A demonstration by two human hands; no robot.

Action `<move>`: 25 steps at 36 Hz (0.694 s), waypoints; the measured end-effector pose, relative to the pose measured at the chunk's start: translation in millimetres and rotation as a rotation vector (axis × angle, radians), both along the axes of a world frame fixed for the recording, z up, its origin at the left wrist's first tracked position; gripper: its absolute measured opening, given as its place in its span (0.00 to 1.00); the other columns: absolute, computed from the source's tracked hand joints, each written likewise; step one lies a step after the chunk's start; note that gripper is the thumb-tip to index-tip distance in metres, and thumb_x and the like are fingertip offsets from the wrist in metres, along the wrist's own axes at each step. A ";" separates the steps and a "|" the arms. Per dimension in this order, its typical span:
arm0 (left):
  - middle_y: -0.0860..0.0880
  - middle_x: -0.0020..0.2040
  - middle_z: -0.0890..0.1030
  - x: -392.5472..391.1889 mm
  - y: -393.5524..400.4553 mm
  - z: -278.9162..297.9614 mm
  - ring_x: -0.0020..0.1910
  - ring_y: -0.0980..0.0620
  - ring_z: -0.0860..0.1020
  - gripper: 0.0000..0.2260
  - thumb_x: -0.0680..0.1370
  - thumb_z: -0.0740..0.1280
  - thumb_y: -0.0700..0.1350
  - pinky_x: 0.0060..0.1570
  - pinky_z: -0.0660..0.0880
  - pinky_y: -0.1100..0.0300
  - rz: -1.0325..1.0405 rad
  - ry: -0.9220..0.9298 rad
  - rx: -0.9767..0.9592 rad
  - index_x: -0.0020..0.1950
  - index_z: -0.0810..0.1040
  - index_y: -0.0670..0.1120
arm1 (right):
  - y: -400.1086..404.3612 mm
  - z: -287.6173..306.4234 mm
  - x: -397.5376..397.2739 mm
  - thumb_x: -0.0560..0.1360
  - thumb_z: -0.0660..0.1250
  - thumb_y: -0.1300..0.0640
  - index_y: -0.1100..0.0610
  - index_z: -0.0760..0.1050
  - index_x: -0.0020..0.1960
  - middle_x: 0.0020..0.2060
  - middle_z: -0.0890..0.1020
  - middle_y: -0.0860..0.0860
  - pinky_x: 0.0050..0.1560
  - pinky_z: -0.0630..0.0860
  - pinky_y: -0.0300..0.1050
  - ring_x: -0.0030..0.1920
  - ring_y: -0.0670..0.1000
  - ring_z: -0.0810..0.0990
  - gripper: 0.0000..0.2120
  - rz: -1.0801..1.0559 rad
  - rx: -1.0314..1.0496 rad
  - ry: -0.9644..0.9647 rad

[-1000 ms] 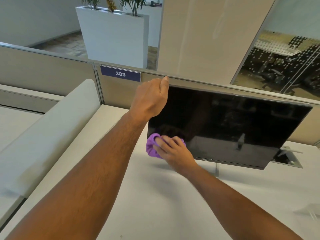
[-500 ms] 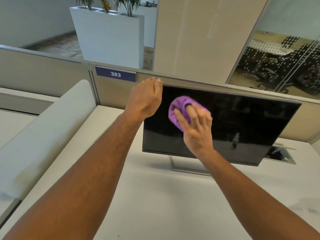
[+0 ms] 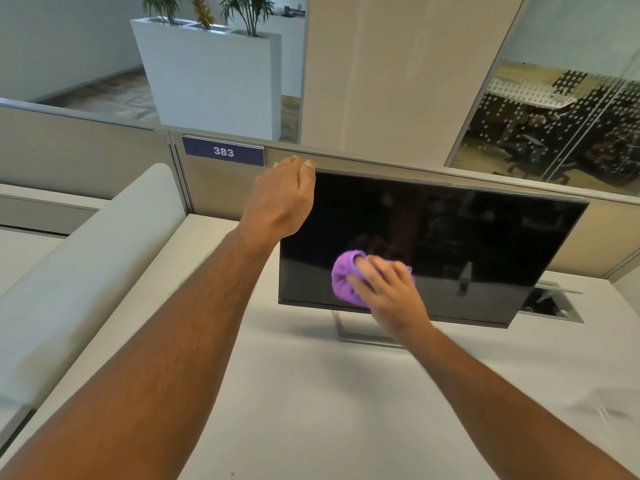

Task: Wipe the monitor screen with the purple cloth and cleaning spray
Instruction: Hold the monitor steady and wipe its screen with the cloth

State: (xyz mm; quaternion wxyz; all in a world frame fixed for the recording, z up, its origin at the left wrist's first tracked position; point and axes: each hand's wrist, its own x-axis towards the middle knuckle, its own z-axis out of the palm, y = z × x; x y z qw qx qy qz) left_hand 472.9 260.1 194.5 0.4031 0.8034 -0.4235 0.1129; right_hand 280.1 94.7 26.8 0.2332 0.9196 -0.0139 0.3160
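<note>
A black monitor (image 3: 467, 237) stands on a white desk (image 3: 311, 393), its dark screen facing me and switched off. My left hand (image 3: 280, 199) grips the monitor's top left corner, fingers curled over the edge. My right hand (image 3: 391, 292) presses a bunched purple cloth (image 3: 344, 278) flat against the lower left part of the screen, just above the bottom bezel. A blurred clear object, possibly the cleaning spray bottle (image 3: 609, 403), sits at the desk's right edge; a bottle shape reflects in the screen.
A beige partition with a blue "383" sign (image 3: 223, 151) runs behind the monitor. A white padded divider (image 3: 86, 271) borders the desk on the left. An open cable hatch (image 3: 554, 306) lies behind the monitor's right end. The silver stand (image 3: 349, 329) rests under the screen.
My right hand has swept the purple cloth from the screen's lower left corner up to its upper left, then down again to the lower part. My left hand stays on the top corner.
</note>
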 end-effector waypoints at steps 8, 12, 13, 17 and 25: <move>0.48 0.49 0.79 5.1 -1.5 -1.5 0.44 0.54 0.74 0.20 0.85 0.48 0.52 0.48 0.67 0.58 -0.028 -0.008 0.027 0.57 0.77 0.44 | -36.0 105.1 13.4 0.77 0.69 0.56 0.56 0.72 0.71 0.70 0.65 0.56 0.65 0.72 0.58 0.69 0.61 0.70 0.23 -0.261 0.293 -0.509; 0.49 0.50 0.78 5.9 -1.3 -3.6 0.45 0.55 0.73 0.21 0.85 0.48 0.52 0.49 0.67 0.59 -0.024 -0.008 0.025 0.58 0.77 0.44 | -34.7 99.5 13.4 0.79 0.67 0.54 0.56 0.70 0.73 0.71 0.63 0.57 0.68 0.71 0.57 0.70 0.60 0.69 0.24 -0.290 0.325 -0.515; 0.50 0.50 0.78 5.9 -1.2 -4.3 0.45 0.55 0.73 0.20 0.85 0.48 0.52 0.49 0.67 0.59 -0.023 -0.007 0.022 0.58 0.77 0.45 | -33.3 91.0 11.9 0.79 0.68 0.55 0.56 0.69 0.73 0.71 0.63 0.58 0.68 0.71 0.57 0.70 0.61 0.69 0.24 -0.282 0.315 -0.500; 0.50 0.51 0.78 6.7 -1.9 -5.5 0.46 0.56 0.73 0.21 0.85 0.48 0.53 0.50 0.68 0.59 -0.024 -0.002 0.010 0.59 0.77 0.45 | -25.3 40.4 -2.3 0.77 0.68 0.59 0.57 0.72 0.72 0.71 0.65 0.59 0.66 0.69 0.59 0.70 0.63 0.69 0.23 -0.170 0.211 -0.329; 0.47 0.52 0.79 5.8 -1.5 -6.1 0.46 0.55 0.73 0.21 0.85 0.48 0.52 0.49 0.68 0.59 -0.019 -0.018 0.007 0.58 0.77 0.44 | 9.2 -56.6 -46.6 0.66 0.81 0.60 0.53 0.73 0.70 0.72 0.71 0.55 0.63 0.77 0.61 0.69 0.62 0.72 0.35 -0.127 0.124 0.339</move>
